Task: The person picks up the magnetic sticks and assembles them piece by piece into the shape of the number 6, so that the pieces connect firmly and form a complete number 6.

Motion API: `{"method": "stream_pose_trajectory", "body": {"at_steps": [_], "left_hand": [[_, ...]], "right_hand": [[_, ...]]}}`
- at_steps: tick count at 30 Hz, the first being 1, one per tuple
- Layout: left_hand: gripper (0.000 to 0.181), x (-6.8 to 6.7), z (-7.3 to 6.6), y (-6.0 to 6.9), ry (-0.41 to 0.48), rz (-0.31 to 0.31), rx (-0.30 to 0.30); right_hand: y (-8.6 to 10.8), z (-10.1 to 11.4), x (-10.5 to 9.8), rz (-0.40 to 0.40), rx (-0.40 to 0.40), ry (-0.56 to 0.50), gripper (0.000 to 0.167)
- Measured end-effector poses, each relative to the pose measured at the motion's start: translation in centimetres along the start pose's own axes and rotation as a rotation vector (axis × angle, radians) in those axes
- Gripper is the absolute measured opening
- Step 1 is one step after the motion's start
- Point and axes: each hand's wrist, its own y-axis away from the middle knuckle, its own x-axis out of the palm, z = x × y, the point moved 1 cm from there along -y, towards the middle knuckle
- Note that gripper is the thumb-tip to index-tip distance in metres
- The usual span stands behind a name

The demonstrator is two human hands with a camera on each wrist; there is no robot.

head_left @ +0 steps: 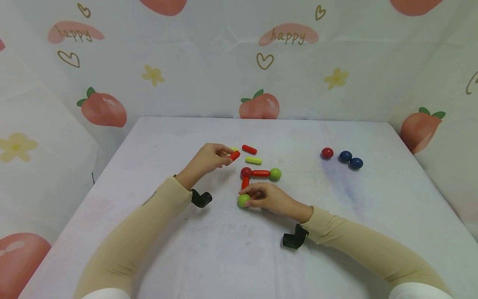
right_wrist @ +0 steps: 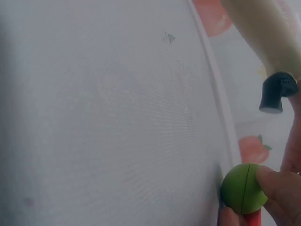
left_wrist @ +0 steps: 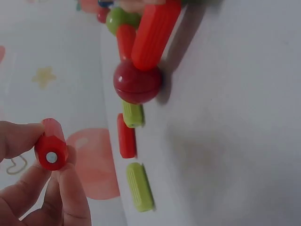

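The left hand (head_left: 210,160) pinches a red rod (head_left: 234,155) above the table; in the left wrist view its round pale end (left_wrist: 51,157) faces the camera. The right hand (head_left: 269,199) grips a green ball (head_left: 244,201) at the near end of an L-shaped piece. In that piece, a red ball (head_left: 246,172) forms the corner, one red rod (head_left: 245,183) runs toward the held ball, and another red rod (head_left: 261,173) leads right to a second green ball (head_left: 275,174). The right wrist view shows fingers and thumb around the green ball (right_wrist: 244,189).
Behind the L-shaped piece lie a loose red rod (head_left: 249,149) and a yellow-green rod (head_left: 254,160), with another yellow-green rod (head_left: 234,149) partly behind the left hand. At the right stand a red ball (head_left: 327,153) and two dark blue balls (head_left: 345,156).
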Motion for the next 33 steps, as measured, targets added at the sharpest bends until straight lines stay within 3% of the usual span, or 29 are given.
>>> {"method": "stream_pose_trajectory", "body": {"at_steps": [6,18,33], "left_hand": [[0.038,0.1,0.2,1.7,-0.026,0.049,0.016],[0.037,1.2,1.9,3.9,-0.047,0.188,0.001],[0.036,2.8,3.0,5.2,0.018,0.285,-0.006]], "right_hand": [[0.0,-0.1,0.0,0.0,0.004,0.002,0.035],[0.1,0.1,0.1,0.003,-0.006,0.005,0.036],[0.1,0.2,0.0,-0.014,0.01,0.037,0.035]]}}
